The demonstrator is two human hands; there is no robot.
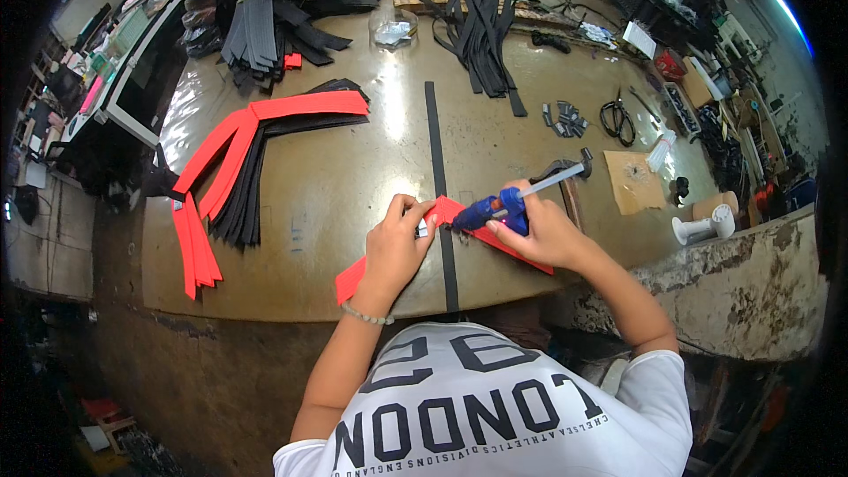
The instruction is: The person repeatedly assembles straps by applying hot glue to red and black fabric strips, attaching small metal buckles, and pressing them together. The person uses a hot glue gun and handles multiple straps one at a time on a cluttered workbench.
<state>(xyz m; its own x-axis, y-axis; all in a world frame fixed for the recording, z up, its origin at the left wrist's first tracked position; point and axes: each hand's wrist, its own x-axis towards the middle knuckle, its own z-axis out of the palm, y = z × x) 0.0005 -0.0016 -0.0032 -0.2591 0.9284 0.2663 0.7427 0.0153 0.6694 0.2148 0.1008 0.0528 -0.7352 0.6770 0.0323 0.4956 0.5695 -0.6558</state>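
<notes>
My right hand is closed round a blue glue gun, a whitish glue stick jutting from its back end. The gun's nozzle points left, at the bend of a red strap folded into a peak. My left hand pinches that strap just left of the bend, with a small white tag by its fingers. One end of the strap shows below my left wrist. Under the bend a long black strip runs from the table's near edge toward the far side.
Red straps and black straps are stacked at left. Black bundles and loose black strips lie at the back. At right are scissors, small dark clips, a hammer, cardboard and a white spool.
</notes>
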